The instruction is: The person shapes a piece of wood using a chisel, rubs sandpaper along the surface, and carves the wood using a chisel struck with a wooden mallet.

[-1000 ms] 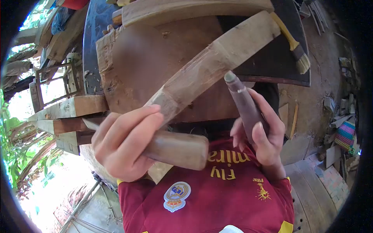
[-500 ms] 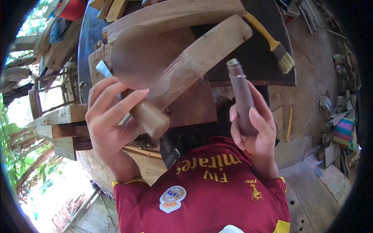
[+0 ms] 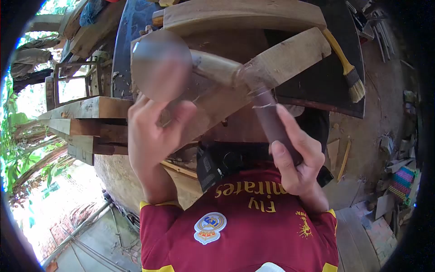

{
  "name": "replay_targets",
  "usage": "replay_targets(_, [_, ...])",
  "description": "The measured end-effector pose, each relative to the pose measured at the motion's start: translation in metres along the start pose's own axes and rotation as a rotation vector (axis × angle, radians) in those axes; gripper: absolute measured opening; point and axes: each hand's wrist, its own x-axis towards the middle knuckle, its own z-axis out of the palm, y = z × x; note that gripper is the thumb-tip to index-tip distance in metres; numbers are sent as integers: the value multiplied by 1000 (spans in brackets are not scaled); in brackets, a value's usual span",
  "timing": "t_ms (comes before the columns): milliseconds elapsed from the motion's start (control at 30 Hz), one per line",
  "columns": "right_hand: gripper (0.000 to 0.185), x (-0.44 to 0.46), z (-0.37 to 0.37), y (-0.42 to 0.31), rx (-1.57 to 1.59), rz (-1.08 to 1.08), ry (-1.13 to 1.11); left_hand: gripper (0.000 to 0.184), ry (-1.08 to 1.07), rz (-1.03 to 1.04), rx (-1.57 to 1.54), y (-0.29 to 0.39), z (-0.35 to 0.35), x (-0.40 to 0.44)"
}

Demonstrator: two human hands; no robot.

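My left hand (image 3: 152, 120), smeared by motion, is raised over the carved wooden piece (image 3: 290, 56), its fingers partly covered by a round blur. A chisel with a pale wooden handle (image 3: 217, 67) sticks out rightward from under that blur, gripped by those fingers. In my right hand (image 3: 299, 156) is a dark brown cylinder (image 3: 274, 120) with a narrower ring near its far end, fingers wrapped around its lower part. The cylinder's blurred tip overlaps the wooden piece close to the end of the chisel handle; whether they touch I cannot tell.
A curved wooden beam (image 3: 244, 16) lies across the back of the dark table (image 3: 308, 86). A yellow-handled brush (image 3: 349, 72) rests at the table's right edge. Stacked timber (image 3: 90, 109) juts in from the left, and a woven multicoloured item (image 3: 402, 183) is at the far right.
The chisel has turned and gone up, its handle now pointing right over the wooden piece. The cylinder has tilted left, its tip nearing the handle. The view has shifted slightly.
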Motion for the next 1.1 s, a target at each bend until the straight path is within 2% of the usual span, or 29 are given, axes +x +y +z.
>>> replay_targets(100, [55,4,3,-3,-77,-110,-90,80,-25,-69,-43,26,2,-5])
replay_targets(167, [61,5,7,-4,-97,-143,-157,86,-45,-135,15,34,6,-11])
replay_targets(233, [64,10,17,-9,-129,-180,-191,84,-86,-202,167,31,15,-20])
replay_targets(267, [64,13,21,-8,-223,-166,-198,77,-43,-207,181,26,21,-25])
replay_targets(333, [64,27,32,-5,-303,-179,-173,73,-68,-182,153,23,20,-24])
replay_targets(400, [54,44,38,-15,-363,-108,-210,70,-72,-173,127,21,20,-24])
replay_targets(567, [52,42,34,-29,-447,-42,-319,66,-75,-247,103,29,19,-22])
replay_targets(600, [52,38,30,-33,-468,-22,-358,66,-84,-251,100,29,18,-22])
replay_targets(667, [57,30,33,-21,-446,-137,-282,66,-102,-262,94,28,18,-22])
replay_targets(733, [57,37,37,-23,-449,-127,-277,68,-77,-278,75,28,18,-21])
replay_targets(867, [52,58,39,-36,-507,39,-363,72,-43,-309,67,31,23,-24])
replay_targets(1033, [59,33,23,-30,-490,-110,-425,75,-88,-299,42,29,19,-23])
replay_targets(1100, [58,41,28,-31,-495,-90,-419,80,-81,-296,20,28,19,-25])
